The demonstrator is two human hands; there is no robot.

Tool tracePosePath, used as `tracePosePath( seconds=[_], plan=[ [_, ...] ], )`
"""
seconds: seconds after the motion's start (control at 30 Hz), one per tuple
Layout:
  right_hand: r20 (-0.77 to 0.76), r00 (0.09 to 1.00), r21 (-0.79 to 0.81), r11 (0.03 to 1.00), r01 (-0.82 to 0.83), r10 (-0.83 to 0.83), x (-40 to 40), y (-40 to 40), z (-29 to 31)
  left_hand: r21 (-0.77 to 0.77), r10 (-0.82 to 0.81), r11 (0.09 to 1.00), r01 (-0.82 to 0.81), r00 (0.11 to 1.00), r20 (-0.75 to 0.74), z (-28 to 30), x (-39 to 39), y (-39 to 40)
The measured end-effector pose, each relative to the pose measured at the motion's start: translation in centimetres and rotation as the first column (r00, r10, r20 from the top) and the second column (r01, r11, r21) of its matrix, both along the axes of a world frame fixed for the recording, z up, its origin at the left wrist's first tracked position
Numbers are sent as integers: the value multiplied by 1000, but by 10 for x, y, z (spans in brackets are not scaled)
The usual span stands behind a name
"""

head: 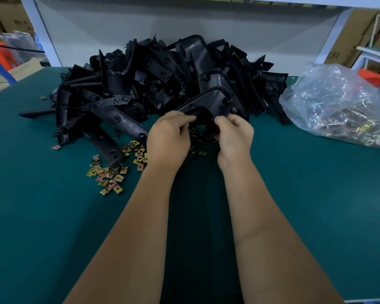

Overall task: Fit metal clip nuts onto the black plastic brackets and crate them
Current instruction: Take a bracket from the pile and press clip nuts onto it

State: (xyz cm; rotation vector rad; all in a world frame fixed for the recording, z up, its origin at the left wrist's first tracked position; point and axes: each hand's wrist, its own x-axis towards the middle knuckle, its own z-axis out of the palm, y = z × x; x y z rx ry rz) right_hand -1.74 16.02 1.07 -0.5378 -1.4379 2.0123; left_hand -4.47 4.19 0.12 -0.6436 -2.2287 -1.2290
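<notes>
Black bracket (203, 106) held up at the near edge of the bracket pile (162, 84), over loose clip nuts (110, 176) on the green table (305, 194). Risk: a nut going on crooked (fit hidden behind fingers). Left hand (169, 137) and right hand (235, 134) both curled, pinching the bracket.

Two hands, the left hand (170, 137) and the right hand (234, 137), share one black bracket (203, 104). Behind it sits one heap of brackets (154, 84), too tangled to count, perhaps several dozen. Loose clip nuts (110, 176) number roughly forty. One clear bag (338, 102) lies far right.
</notes>
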Motion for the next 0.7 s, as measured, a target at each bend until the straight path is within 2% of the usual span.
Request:
tracePosePath(
  seconds=[0.13, 0.2, 0.3, 0.4, 0.57, 0.7],
  plan=[
    [-55, 997, -21, 999, 45, -46, 0, -4, 5, -40, 62, 997, -68, 990, -123, 0, 0, 3],
    [-79, 994, -23, 997, 76, -77, 1, -6, 7, -85, 60, 994, -72, 990, -129, 0, 0, 4],
    [-78, 979, -64, 981, 183, -188, 2, -3, 9, -115, 89, 989, -94, 995, -48, -3, -1, 1],
    [-39, 921, -185, 908, 375, -388, 3, 11, 11, -74, 170, 984, -161, 976, 138, -1, -5, -7],
    [-95, 806, -459, 744, 486, -585, 9, 29, 10, 132, 159, 970, -205, 942, 296, 8, -1, -6],
    [-85, 792, -567, 683, 461, -605, 15, 30, 15, 394, 49, 897, -199, 933, 358, 14, 0, -5]
  ],
)
